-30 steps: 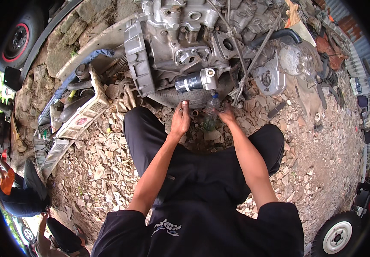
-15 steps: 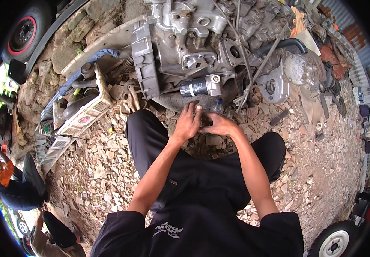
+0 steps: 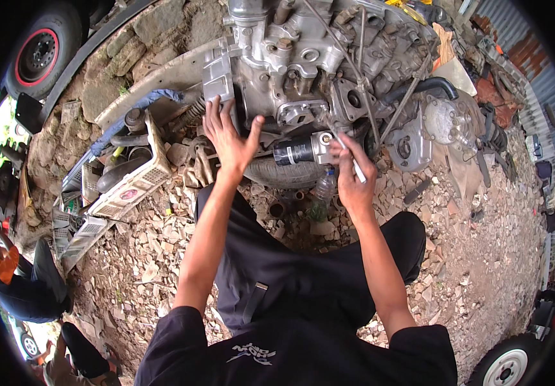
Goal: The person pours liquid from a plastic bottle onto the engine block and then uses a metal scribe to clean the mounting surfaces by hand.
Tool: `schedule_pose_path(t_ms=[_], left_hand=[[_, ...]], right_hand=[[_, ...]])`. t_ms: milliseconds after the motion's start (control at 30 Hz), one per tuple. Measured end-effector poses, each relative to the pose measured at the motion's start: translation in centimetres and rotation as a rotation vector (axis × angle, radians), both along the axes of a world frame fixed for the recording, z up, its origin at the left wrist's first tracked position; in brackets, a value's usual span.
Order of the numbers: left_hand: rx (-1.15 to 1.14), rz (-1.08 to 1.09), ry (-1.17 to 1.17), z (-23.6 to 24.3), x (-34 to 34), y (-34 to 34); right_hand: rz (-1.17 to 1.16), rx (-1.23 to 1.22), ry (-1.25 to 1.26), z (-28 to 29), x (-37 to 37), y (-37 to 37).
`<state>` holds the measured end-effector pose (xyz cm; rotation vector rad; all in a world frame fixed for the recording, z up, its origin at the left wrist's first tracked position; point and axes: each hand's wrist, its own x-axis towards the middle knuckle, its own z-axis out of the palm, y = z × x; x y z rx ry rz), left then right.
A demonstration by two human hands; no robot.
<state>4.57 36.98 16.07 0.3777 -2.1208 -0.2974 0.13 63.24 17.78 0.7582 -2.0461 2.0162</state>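
A grey metal engine (image 3: 261,87) lies in front of me, propped over an old tyre (image 3: 284,175). With its fingers spread, my left hand (image 3: 231,143) is at the ribbed housing (image 3: 217,76) on the engine's left side; its fingertips seem to touch the lower edge. My right hand (image 3: 356,177) grips a slim, pale, rod-like tool (image 3: 358,170), blurred near its upper end. That end points at the engine's lower side, beside a black oil filter (image 3: 293,152) on a light metal bracket (image 3: 322,147). Below the bracket stands a clear plastic bottle (image 3: 325,186).
A white plastic crate (image 3: 126,193) of parts stands at left. A round metal cover (image 3: 409,143) and a pump-like casting (image 3: 446,119) lie right of the engine. Thin bars (image 3: 362,83) cross its front. Broken stone (image 3: 152,257) covers the ground. Another person (image 3: 33,289) is at far left.
My hands have parted from close together below the filter. The left has moved up and left to the engine housing; the right has risen to the bracket, with the rod-like tool now visible.
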Motion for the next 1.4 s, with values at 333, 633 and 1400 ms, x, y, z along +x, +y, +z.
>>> schedule_pose_path(t_ms=[333,633,1400], left_hand=[[-0.171,0.158,-0.267,-2.5,-3.3,-3.5],[-0.207,0.159,-0.299,-2.5,-3.5,-3.1],[-0.249,0.179,-0.261,-2.9,-3.3,-3.6]], right_hand=[[-0.2,0.209,0.41,0.7,-5.9,-5.9],[-0.202,0.323,0.468,1.7,-6.4,-5.9],[-0.144,0.228,0.312,1.2,-5.7,-5.6]])
